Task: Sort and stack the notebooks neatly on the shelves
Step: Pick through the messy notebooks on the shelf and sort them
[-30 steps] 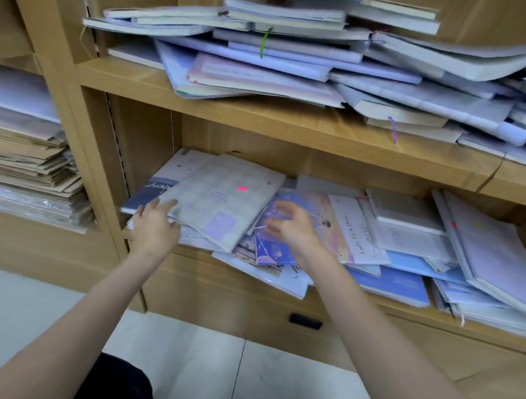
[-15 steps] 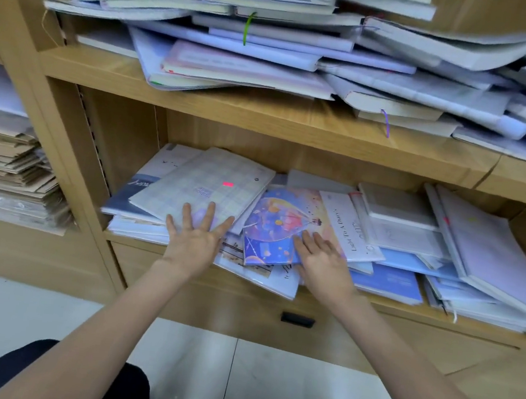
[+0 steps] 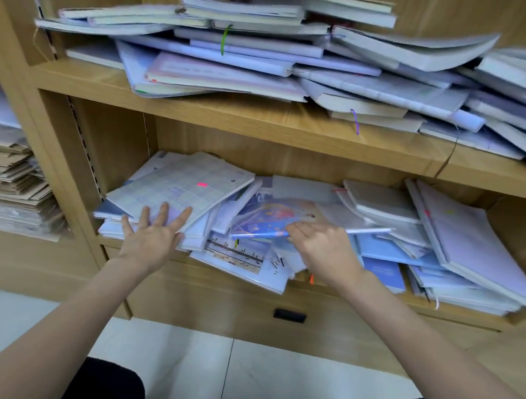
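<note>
Left hand [image 3: 148, 240] fingers spread flat on a pale grid-covered notebook [image 3: 184, 187] near the lower shelf's [image 3: 342, 293] left end, right hand [image 3: 324, 252] fingers curled pinching a tilted blue illustrated notebook [image 3: 269, 219] mid-shelf, loose overlapping notebooks around

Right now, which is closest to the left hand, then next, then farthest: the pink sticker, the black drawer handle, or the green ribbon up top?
Measured from the left hand in the head view:
1. Pink sticker, just above the hand on the grid notebook that the fingers rest on.
2. Black drawer handle, lower right, on the drawer front.
3. Green ribbon, high on the upper shelf pile.
</note>
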The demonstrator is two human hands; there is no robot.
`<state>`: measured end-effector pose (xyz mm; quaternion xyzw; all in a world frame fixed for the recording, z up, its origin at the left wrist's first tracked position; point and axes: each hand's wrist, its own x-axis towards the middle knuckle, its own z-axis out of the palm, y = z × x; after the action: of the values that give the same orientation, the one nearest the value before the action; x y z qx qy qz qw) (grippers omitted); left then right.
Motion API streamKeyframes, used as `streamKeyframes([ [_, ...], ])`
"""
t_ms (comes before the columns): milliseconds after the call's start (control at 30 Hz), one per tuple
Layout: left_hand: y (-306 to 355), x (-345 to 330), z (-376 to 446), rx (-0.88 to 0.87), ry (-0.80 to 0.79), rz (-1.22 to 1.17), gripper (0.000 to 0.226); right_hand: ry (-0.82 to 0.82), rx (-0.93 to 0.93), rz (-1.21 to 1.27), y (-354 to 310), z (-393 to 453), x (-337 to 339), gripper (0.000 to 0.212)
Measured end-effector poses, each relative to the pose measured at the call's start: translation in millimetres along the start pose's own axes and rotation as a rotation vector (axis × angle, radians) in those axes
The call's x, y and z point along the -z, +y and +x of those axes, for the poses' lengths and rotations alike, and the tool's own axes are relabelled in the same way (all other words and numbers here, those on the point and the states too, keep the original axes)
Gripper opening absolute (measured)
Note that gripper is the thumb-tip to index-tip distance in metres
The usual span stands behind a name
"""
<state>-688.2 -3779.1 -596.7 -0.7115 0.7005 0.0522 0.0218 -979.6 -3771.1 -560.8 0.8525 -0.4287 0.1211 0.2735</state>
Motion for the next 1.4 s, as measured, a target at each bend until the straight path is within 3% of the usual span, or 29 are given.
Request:
streamKeyframes([
  [133, 5, -6, -2, 0.015, -0.028, 0.017, 0.052, 0.143, 0.141, 0.069, -15, -32, -8, 0.012],
  [233, 11, -5, -7, 0.004, 0.038, 0.005, 0.05, 0.009, 0.029, -0.062, -15, -59, -25, 0.032],
  [333, 31, -6, -25, -0.218, 0.093, -0.209, 0.052, -0.234, -0.233, -0.196, 11, -76, -30, 0.061],
  [400, 56, -8, -40, -0.342, -0.004, -0.324, 0.058, -0.339, -0.254, -0.188, 24, -80, -19, 0.063],
  [467, 76, -13, -47, -0.375, -0.081, -0.337, 0.064, -0.381, -0.231, -0.147, 33, -73, 4, 0.052],
  [533, 78, -13, -45, -0.349, 0.004, -0.437, 0.071, -0.324, -0.183, -0.112, 36, -61, 30, 0.036],
  [600, 67, -7, -39, -0.318, 0.167, -0.478, 0.06, -0.181, -0.074, -0.079, 31, -58, 50, 0.009],
  [667, 51, -6, -34, -0.232, 0.253, -0.519, 0.054, -0.048, 0.006, -0.037, 11, -62, 59, 0.022],
  [733, 47, -10, -44, -0.039, 0.232, -0.83, 0.057, -0.049, 0.034, 0.053, -12, -63, 63, 0.022],
  [800, 57, -15, -70, 0.15, 0.115, -1.395, 0.049, -0.098, 0.044, 0.171, -36, -61, 65, 0.028],
  [867, 68, -19, -97, 0.237, -0.043, -1.821, 0.044, -0.222, 0.037, 0.262, -49, -57, 63, 0.028],
  [900, 69, -22, -103, 0.242, -0.064, -1.905, 0.042, -0.348, 0.021, 0.385, -48, -55, 56, 0.03],
  [967, 72, -27, -108, 0.232, -0.048, -1.906, 0.042, -0.559, -0.08, 0.622, -36, -53, 32, 0.047],
  [1033, 75, -31, -111, 0.241, -0.002, -1.858, 0.047, -0.587, -0.278, 0.652, -16, -51, 8, 0.083],
  [1100, 79, -31, -112, 0.274, 0.079, -1.815, 0.058, -0.594, -0.493, 0.639, -3, -49, -7, 0.101],
  [1200, 82, -23, -109, 0.262, 0.156, -1.77, 0.058, -0.543, -0.561, 0.681, -6, -47, -15, 0.099],
  [1267, 80, -10, -107, 0.218, 0.164, -1.738, 0.06, -0.447, -0.6, 0.844, -10, -42, -12, 0.098],
  [1400, 65, 11, -99, 0.131, 0.07, -1.6, 0.063, -0.339, -0.71, 1.035, -12, -49, -7, 0.094],
])
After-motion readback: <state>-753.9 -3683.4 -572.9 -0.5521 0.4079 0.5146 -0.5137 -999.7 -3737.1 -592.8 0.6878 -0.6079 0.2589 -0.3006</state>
